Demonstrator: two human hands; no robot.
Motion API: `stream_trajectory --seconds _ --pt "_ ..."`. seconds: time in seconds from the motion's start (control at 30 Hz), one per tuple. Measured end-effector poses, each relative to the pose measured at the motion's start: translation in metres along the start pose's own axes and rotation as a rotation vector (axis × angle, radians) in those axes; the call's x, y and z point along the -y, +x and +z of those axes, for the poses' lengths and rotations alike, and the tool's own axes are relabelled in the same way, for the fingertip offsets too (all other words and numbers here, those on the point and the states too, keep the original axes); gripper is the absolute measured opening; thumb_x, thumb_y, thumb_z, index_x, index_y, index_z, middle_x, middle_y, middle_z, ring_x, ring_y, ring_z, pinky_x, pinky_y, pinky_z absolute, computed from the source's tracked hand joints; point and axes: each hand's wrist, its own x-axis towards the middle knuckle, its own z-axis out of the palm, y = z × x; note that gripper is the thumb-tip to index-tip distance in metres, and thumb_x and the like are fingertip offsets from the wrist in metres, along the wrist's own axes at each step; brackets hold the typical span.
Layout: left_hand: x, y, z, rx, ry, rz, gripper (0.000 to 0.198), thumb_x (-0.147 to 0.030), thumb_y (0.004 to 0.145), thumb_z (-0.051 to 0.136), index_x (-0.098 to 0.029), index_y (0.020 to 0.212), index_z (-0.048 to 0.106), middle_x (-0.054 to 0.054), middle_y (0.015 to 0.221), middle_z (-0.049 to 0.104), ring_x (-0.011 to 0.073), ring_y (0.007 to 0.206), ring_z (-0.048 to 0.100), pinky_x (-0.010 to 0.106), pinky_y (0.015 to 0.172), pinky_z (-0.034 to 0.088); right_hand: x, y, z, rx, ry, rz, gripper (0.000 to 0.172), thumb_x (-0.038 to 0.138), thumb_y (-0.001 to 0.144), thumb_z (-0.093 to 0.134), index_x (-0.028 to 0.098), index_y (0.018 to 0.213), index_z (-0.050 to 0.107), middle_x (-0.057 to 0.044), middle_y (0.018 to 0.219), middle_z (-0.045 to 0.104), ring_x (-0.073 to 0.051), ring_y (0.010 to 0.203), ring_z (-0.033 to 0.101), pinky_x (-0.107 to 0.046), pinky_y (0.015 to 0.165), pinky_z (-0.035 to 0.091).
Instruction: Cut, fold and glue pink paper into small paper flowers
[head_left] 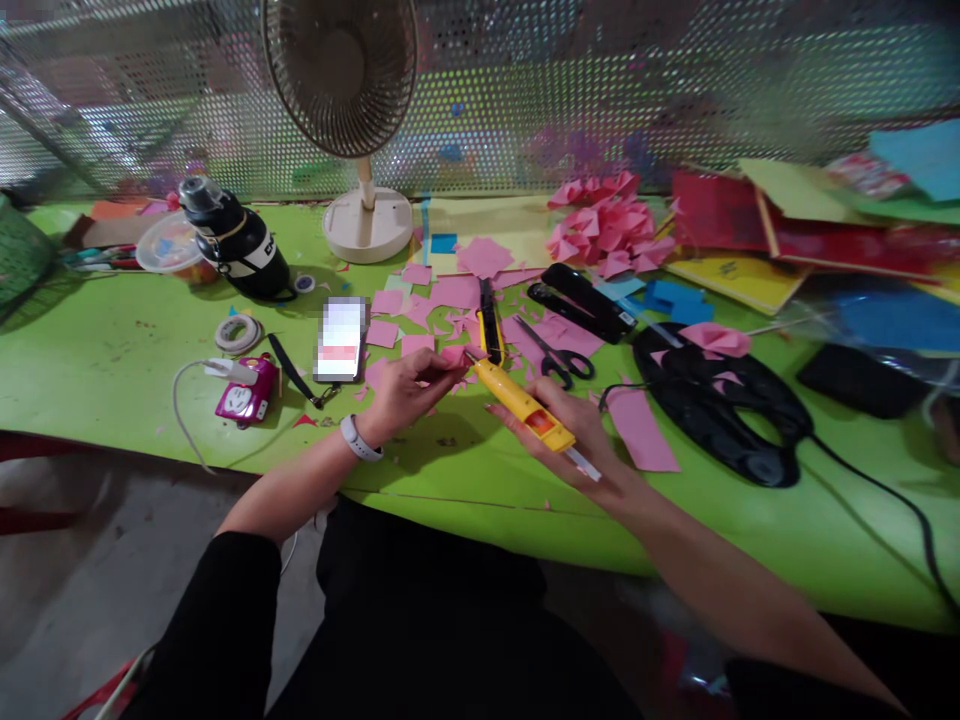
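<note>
My left hand (411, 392), with a white band at the wrist, pinches a small piece of pink paper (454, 356). Wrapped in my right hand (574, 425) is a yellow glue gun (517, 402), a white glue stick poking from its rear. The gun's nozzle points left and meets or nearly meets the paper; I cannot tell which. Just beyond my hands lie a yellow-and-black utility knife (490, 325) and black scissors (553, 358). Pink scraps (454, 292) are scattered around them. A black stapler (581, 303) rests farther right.
A phone (340, 340), tape roll (238, 333) and pink power adapter (246, 392) lie left. Behind stand a black bottle (236, 240) and a fan (367, 225). Folded pink paper pieces (604, 228) are heaped at the back. A black mask-shaped object (720, 410) with a cable sits right.
</note>
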Motion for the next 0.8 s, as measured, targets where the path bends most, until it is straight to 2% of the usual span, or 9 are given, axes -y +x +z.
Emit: stream_trajectory --seconds 0.43,0.67,0.8 --pt "-0.0003 0.0 -0.0019 -0.008 0.028 -0.055 0.025 -0.038 0.089 0.073 -0.014 0.085 0.066 0.003 0.074 0.071 0.0099 0.064 0.07 0.018 0.059 0.059 -0.0031 0.0006 0.0015 -0.019 0.031 -0.083 0.03 0.048 0.091 0.065 0.024 0.078 0.052 0.004 0.055 0.058 -0.013 0.041 0.048 -0.026 0.043 0.034" --pt "-0.0007 -0.0006 -0.0017 0.023 -0.022 -0.1 0.026 -0.04 0.088 0.073 -0.015 0.085 0.066 0.002 0.076 0.072 0.01 0.065 0.071 0.018 0.059 0.059 -0.0012 0.0016 0.0001 -0.003 0.016 -0.012 0.033 0.053 0.089 0.064 0.025 0.077 0.05 0.002 0.058 0.06 -0.015 0.045 0.052 -0.028 0.046 0.036" --pt "0.0021 -0.0035 -0.0014 0.03 -0.115 -0.203 0.027 -0.04 0.088 0.074 -0.015 0.088 0.064 0.005 0.082 0.073 0.0133 0.074 0.075 0.022 0.067 0.063 0.0008 0.002 0.0 0.044 0.028 0.029 0.034 0.055 0.089 0.062 0.025 0.077 0.05 0.003 0.057 0.058 -0.015 0.045 0.05 -0.028 0.046 0.036"
